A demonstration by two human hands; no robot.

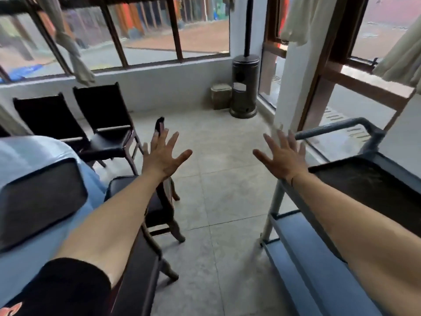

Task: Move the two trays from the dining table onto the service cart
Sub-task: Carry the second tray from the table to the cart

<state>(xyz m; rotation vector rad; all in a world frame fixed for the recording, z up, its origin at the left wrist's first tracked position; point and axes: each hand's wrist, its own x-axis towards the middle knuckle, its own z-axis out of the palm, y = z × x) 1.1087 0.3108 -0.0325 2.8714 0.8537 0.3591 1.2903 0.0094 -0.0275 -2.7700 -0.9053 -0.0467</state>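
A dark rectangular tray point(38, 199) lies on the dining table point(20, 149), which wears a pale blue cloth, at the left. Another dark tray point(373, 185) rests in the top shelf of the grey service cart point(293, 242) at the right. My left hand point(164, 153) is stretched out over the floor with its fingers spread, holding nothing, right of the table. My right hand point(282, 156) is likewise spread and holds nothing, just left of the cart's top shelf.
Two black chairs point(104, 124) stand by the window wall beyond the table, and another dark chair point(159, 206) sits under my left forearm. A patio heater point(245, 87) stands in the far corner. Grey tiled floor point(216, 201) lies between table and cart.
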